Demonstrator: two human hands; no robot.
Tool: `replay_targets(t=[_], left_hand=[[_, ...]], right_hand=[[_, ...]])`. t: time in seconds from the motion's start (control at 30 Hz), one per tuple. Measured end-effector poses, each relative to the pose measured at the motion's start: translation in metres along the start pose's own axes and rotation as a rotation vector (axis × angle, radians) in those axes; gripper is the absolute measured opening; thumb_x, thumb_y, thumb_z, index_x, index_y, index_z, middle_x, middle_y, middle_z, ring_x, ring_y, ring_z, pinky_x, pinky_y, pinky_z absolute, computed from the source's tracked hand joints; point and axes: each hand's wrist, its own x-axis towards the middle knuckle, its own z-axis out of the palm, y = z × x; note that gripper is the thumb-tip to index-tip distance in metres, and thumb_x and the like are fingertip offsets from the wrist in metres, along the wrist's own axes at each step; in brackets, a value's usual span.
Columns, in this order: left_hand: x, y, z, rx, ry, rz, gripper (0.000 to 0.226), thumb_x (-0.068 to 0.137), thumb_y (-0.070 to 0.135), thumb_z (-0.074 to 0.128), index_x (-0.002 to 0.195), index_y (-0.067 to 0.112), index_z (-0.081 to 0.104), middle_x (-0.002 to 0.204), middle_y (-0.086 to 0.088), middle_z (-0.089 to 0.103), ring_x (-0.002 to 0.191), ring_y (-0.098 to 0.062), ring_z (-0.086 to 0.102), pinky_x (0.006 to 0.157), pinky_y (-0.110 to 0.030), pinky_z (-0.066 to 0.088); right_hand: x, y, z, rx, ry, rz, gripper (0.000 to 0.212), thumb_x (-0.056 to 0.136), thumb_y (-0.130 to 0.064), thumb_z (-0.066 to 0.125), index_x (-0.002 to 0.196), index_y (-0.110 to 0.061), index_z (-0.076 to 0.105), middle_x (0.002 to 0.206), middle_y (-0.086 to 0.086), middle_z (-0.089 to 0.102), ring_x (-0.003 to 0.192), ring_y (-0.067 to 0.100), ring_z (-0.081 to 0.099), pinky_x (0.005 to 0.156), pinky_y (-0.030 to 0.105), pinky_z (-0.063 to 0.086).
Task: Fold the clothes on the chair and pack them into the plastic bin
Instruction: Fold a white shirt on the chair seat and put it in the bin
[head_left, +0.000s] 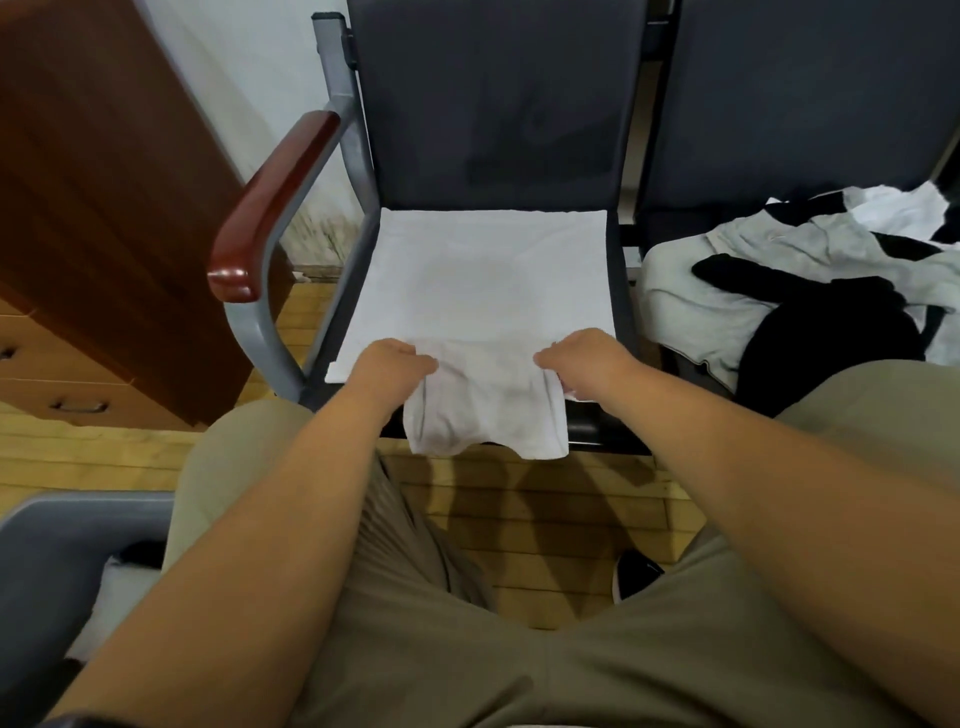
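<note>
A: What is on the far left?

B: A brown wooden cabinet (78, 208) with drawer handles low down. Nearer, at the left edge, the rim of a grey bin (31, 525) shows, with something pale inside that I cannot make out.

A: And next to the cabinet?

B: The red-brown armrest (270, 208) of a dark chair (493, 104) on a grey metal frame. A white garment (483, 280) lies flat over its seat, and its near part hangs over the front edge towards the wooden floor (545, 509).

A: Where are the hands?

B: Both are at the near edge of the seat, well apart. The left hand (392, 364) has its fingers curled down onto the cloth at the left side of the hanging part and grips it. The right hand (582, 358) does the same on the right side, with a fold of cloth bunched under it.

A: What lies further right?

B: On the neighbouring seat is a loose pile of clothes (779, 280), light grey and white, with a black garment (821, 353) draped across it and down over the front edge. It is unfolded.

A: Anything near the person?

B: Khaki-clad legs fill the near part, and a dark shoe (636, 571) shows on the floor between them.
</note>
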Motion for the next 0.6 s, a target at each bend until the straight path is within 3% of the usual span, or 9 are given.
replay_targets(t=[0.03,0.07,0.13,0.2,0.27,0.33,0.43,0.5,0.6], left_hand=[[-0.002,0.0,0.003,0.126,0.008,0.031,0.02,0.09,0.026,0.076,0.103,0.017,0.064,0.097,-0.002,0.061,0.096,-0.025,0.059,0.081,-0.031,0.05],[0.0,-0.004,0.006,0.22,0.021,0.063,0.023,0.089,0.025,0.076,0.087,0.016,0.055,0.08,-0.001,0.052,0.08,-0.024,0.054,0.064,-0.031,0.043],[-0.003,-0.01,0.009,0.326,0.041,0.046,0.04,0.085,0.028,0.079,0.077,0.014,0.042,0.067,0.0,0.041,0.06,-0.02,0.045,0.05,-0.029,0.031],[-0.01,-0.016,0.008,0.451,-0.004,-0.005,0.04,0.083,0.036,0.083,0.084,0.009,0.053,0.074,-0.011,0.054,0.061,-0.02,0.054,0.048,-0.029,0.032],[-0.014,-0.022,0.006,0.522,-0.045,-0.026,0.058,0.081,0.042,0.086,0.109,-0.004,0.065,0.1,-0.025,0.066,0.084,-0.029,0.067,0.049,-0.033,0.04],[-0.019,-0.022,0.006,0.555,-0.036,0.022,0.074,0.081,0.045,0.087,0.121,-0.011,0.061,0.112,-0.027,0.064,0.1,-0.036,0.067,0.063,-0.037,0.052],[-0.023,-0.02,0.008,0.574,-0.03,0.062,0.045,0.084,0.044,0.085,0.091,0.006,0.062,0.088,-0.018,0.063,0.079,-0.027,0.063,0.053,-0.033,0.042],[-0.026,-0.019,0.011,0.572,-0.028,0.075,0.043,0.086,0.042,0.083,0.074,0.012,0.055,0.079,-0.008,0.058,0.073,-0.021,0.057,0.054,-0.03,0.037],[-0.034,-0.016,0.01,0.556,-0.052,0.067,0.041,0.088,0.037,0.08,0.071,0.012,0.052,0.072,-0.004,0.054,0.07,-0.02,0.055,0.058,-0.03,0.039]], right_hand=[[0.0,0.003,0.002,-0.091,-0.025,-0.013,0.023,0.097,-0.031,0.07,0.103,-0.011,0.061,0.097,0.011,0.063,0.09,0.027,0.06,0.075,0.032,0.049],[-0.002,0.005,0.004,-0.193,-0.052,-0.036,0.03,0.098,-0.034,0.068,0.116,-0.012,0.06,0.107,0.01,0.063,0.094,0.024,0.058,0.075,0.029,0.046],[-0.011,0.007,0.007,-0.39,-0.078,-0.071,0.048,0.097,-0.038,0.068,0.134,-0.008,0.057,0.108,0.004,0.061,0.095,0.021,0.055,0.068,0.028,0.043],[-0.017,0.014,0.012,-0.549,-0.094,-0.06,0.037,0.095,-0.038,0.069,0.113,-0.007,0.061,0.092,0.002,0.058,0.083,0.019,0.057,0.062,0.028,0.043],[-0.021,0.023,0.019,-0.617,-0.113,-0.005,0.03,0.093,-0.036,0.07,0.087,-0.01,0.056,0.081,0.004,0.057,0.071,0.018,0.057,0.057,0.029,0.041],[-0.024,0.028,0.027,-0.622,-0.091,0.018,0.031,0.089,-0.037,0.073,0.084,-0.012,0.054,0.081,0.004,0.061,0.074,0.021,0.062,0.058,0.029,0.045],[-0.026,0.03,0.038,-0.659,0.006,0.014,0.03,0.086,-0.039,0.072,0.089,-0.014,0.055,0.104,0.007,0.062,0.096,0.031,0.065,0.077,0.036,0.056],[-0.025,0.032,0.042,-0.663,0.038,0.029,0.024,0.088,-0.036,0.069,0.091,-0.017,0.055,0.109,0.006,0.058,0.102,0.033,0.062,0.084,0.038,0.056],[-0.026,0.03,0.038,-0.538,-0.006,0.04,0.024,0.086,-0.026,0.065,0.075,-0.018,0.046,0.09,0.005,0.054,0.088,0.029,0.059,0.068,0.033,0.042]])
